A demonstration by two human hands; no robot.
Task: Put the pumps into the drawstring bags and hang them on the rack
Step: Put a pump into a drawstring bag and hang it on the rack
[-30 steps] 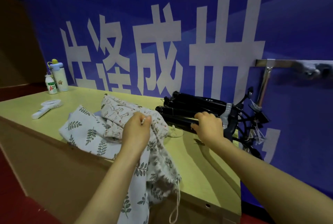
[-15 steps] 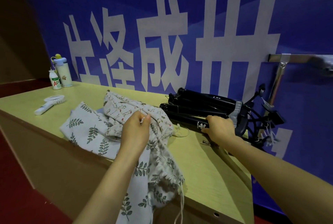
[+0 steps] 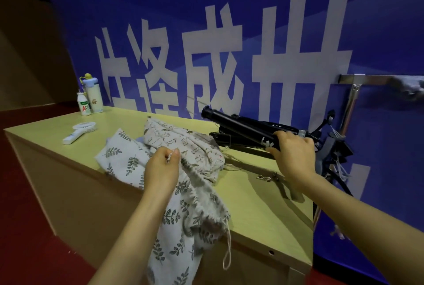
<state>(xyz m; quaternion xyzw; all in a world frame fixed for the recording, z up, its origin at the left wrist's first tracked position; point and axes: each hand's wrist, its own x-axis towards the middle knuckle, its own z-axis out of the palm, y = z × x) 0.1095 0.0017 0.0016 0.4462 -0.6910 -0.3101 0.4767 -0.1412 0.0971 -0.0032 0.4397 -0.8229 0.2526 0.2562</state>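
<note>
Gripping a black pump [image 3: 243, 127] at right of centre, the right hand [image 3: 292, 155] is closing around its barrel while the left hand [image 3: 161, 168] is pinching the leaf-print bag [image 3: 181, 220] by its gathered mouth, low in the frame. Doing this well likely means lifting the pump clear of the pile [image 3: 231, 141], then holding the mouth wide. Slim and matte, the pump is lying tilted over the others on the table [image 3: 263, 211], the rack [image 3: 358, 78] waiting at far right.

Rack bar [image 3: 376, 79] at 3 o'clock is running off-frame, its far end blurring. Right hand [image 3: 292, 155] is covering the pump [image 3: 241, 125] barrel's near end; bottle [image 3: 83, 106] label unreadable.
</note>
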